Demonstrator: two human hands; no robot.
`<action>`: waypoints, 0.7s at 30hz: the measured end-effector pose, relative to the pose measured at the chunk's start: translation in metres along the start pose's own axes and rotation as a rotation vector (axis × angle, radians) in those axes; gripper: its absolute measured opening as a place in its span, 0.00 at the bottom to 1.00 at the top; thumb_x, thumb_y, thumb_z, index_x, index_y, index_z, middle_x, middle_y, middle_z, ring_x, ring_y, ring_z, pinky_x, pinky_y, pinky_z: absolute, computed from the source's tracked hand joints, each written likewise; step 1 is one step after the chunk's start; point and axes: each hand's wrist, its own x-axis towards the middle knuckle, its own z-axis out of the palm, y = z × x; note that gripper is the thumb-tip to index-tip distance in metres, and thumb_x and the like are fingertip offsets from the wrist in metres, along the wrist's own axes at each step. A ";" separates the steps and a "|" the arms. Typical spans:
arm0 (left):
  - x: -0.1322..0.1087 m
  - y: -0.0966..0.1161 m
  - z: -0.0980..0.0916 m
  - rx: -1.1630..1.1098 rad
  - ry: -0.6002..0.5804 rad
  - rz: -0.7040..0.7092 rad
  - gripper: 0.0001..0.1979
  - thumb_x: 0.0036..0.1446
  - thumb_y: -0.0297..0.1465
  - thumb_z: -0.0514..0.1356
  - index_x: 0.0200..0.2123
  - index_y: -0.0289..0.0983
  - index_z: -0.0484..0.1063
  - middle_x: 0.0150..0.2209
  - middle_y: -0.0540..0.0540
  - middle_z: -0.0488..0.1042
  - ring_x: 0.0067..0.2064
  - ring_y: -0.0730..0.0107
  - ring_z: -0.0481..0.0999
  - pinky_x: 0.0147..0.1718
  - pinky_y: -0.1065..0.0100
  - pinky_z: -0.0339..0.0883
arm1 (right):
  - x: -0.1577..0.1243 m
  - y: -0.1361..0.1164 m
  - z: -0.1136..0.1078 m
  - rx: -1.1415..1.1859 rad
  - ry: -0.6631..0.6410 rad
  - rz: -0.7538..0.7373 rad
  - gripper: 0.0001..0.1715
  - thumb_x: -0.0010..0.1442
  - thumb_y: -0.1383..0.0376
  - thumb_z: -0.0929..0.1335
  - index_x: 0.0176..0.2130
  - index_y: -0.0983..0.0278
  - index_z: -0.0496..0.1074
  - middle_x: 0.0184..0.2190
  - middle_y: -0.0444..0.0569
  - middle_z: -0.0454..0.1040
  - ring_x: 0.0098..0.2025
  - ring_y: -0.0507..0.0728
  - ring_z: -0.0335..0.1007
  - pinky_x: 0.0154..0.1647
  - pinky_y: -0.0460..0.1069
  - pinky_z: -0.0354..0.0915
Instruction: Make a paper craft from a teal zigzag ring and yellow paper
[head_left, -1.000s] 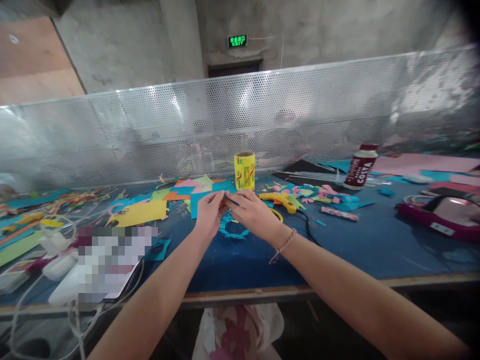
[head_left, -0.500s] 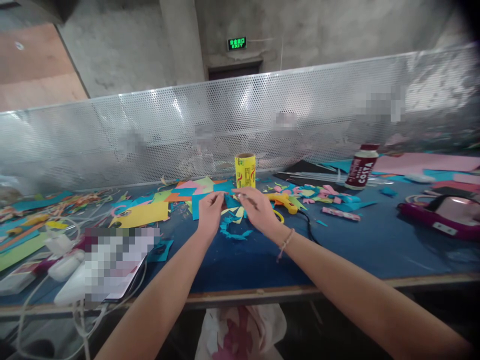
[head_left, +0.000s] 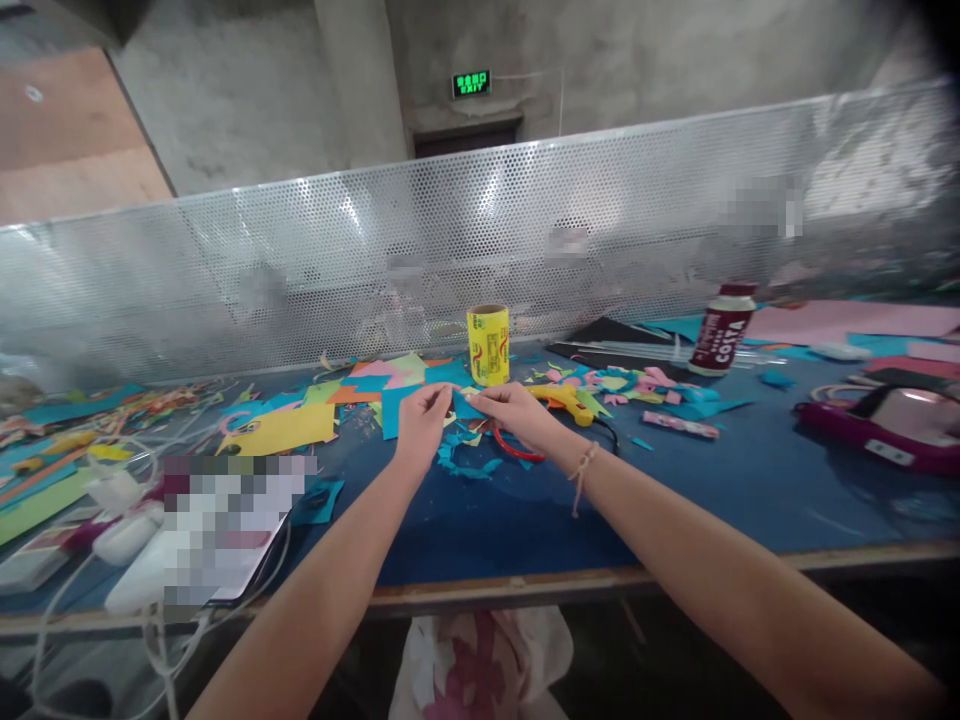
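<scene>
Both left hand and right hand pinch blue paper, open tabletop reaching the edge.

dim light, glare on perforated screen, dark upper-right corner

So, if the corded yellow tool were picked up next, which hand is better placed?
Probably the right hand: it is close to the corded yellow tool, with the left hand farther off. Both seem to pinch blue paper, so the right might need to let go first.
</scene>
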 end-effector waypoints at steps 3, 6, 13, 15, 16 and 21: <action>0.000 0.000 0.000 0.006 -0.005 -0.003 0.10 0.48 0.35 0.56 0.27 0.36 0.75 0.19 0.51 0.66 0.24 0.74 0.63 0.25 0.73 0.57 | -0.001 -0.001 -0.001 -0.048 0.007 -0.011 0.20 0.44 0.51 0.70 0.26 0.67 0.73 0.20 0.43 0.70 0.25 0.50 0.70 0.30 0.46 0.68; 0.000 -0.002 -0.001 0.005 -0.005 -0.011 0.10 0.48 0.35 0.57 0.27 0.36 0.75 0.18 0.51 0.66 0.24 0.74 0.64 0.25 0.73 0.57 | -0.001 -0.002 -0.001 -0.094 0.016 -0.027 0.20 0.44 0.51 0.70 0.25 0.67 0.73 0.21 0.43 0.70 0.24 0.50 0.70 0.30 0.46 0.68; 0.002 -0.008 0.002 -0.066 -0.025 -0.029 0.09 0.47 0.35 0.57 0.24 0.36 0.73 0.18 0.51 0.65 0.24 0.74 0.63 0.26 0.73 0.57 | -0.002 -0.006 0.000 -0.187 0.083 -0.054 0.19 0.43 0.51 0.70 0.22 0.66 0.71 0.18 0.42 0.68 0.21 0.50 0.67 0.26 0.46 0.66; 0.003 -0.010 0.002 -0.086 -0.027 -0.041 0.09 0.47 0.35 0.57 0.23 0.36 0.72 0.18 0.51 0.65 0.24 0.74 0.63 0.26 0.73 0.57 | -0.003 -0.007 0.001 -0.210 0.087 -0.060 0.19 0.43 0.51 0.69 0.21 0.66 0.70 0.17 0.43 0.68 0.20 0.50 0.67 0.25 0.46 0.66; 0.003 -0.010 0.003 -0.093 -0.030 -0.048 0.09 0.47 0.35 0.57 0.24 0.36 0.72 0.19 0.51 0.65 0.24 0.75 0.63 0.26 0.73 0.58 | -0.003 -0.008 0.001 -0.220 0.085 -0.065 0.19 0.43 0.51 0.69 0.21 0.65 0.70 0.17 0.43 0.68 0.20 0.50 0.67 0.24 0.45 0.66; 0.001 -0.006 0.004 -0.160 -0.042 -0.083 0.10 0.47 0.35 0.57 0.22 0.35 0.71 0.19 0.51 0.65 0.24 0.75 0.63 0.25 0.73 0.58 | -0.004 -0.009 0.001 -0.252 0.076 -0.081 0.19 0.45 0.51 0.68 0.20 0.65 0.69 0.16 0.42 0.67 0.20 0.50 0.66 0.24 0.45 0.65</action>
